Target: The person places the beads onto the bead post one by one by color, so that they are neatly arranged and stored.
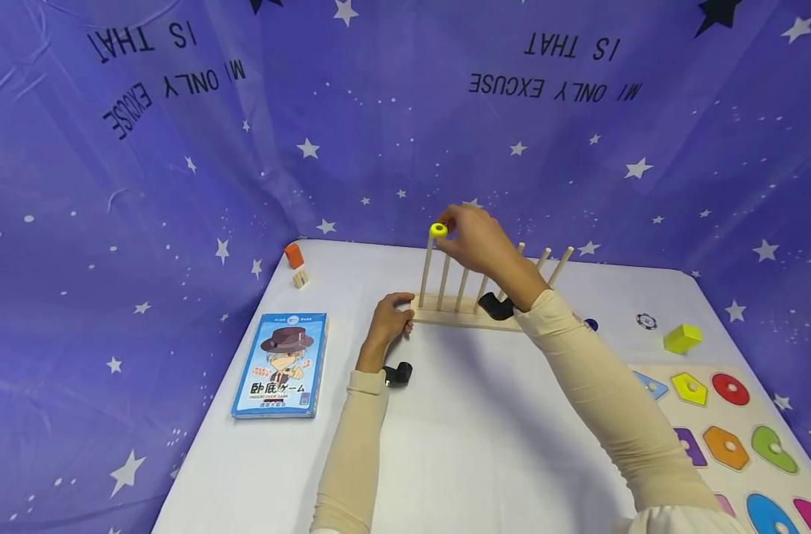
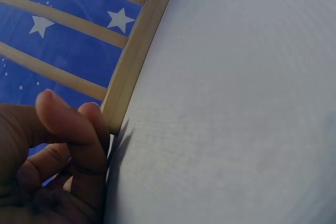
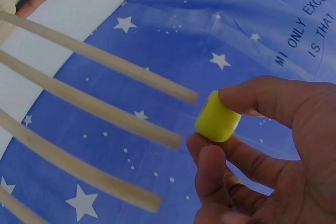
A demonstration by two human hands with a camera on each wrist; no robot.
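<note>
My right hand (image 1: 475,236) pinches a yellow bead (image 3: 219,118) between thumb and fingers. In the head view the bead overlaps the top of the leftmost peg (image 1: 427,273); in the right wrist view it sits just off that peg's tip. The wooden peg stand (image 1: 455,319) has a row of upright pegs, all bare where they show; my right hand and forearm hide part of it. At the stand's left end, my left hand (image 1: 389,320) grips the base, its fingertips against the end of the wood (image 2: 119,103) in the left wrist view.
A blue game box (image 1: 280,366) lies at left, with an orange block (image 1: 294,256) and a small wooden block (image 1: 301,279) behind it. On the right are a poker chip (image 1: 646,321), a yellow-green block (image 1: 683,339) and a shape puzzle board (image 1: 685,415).
</note>
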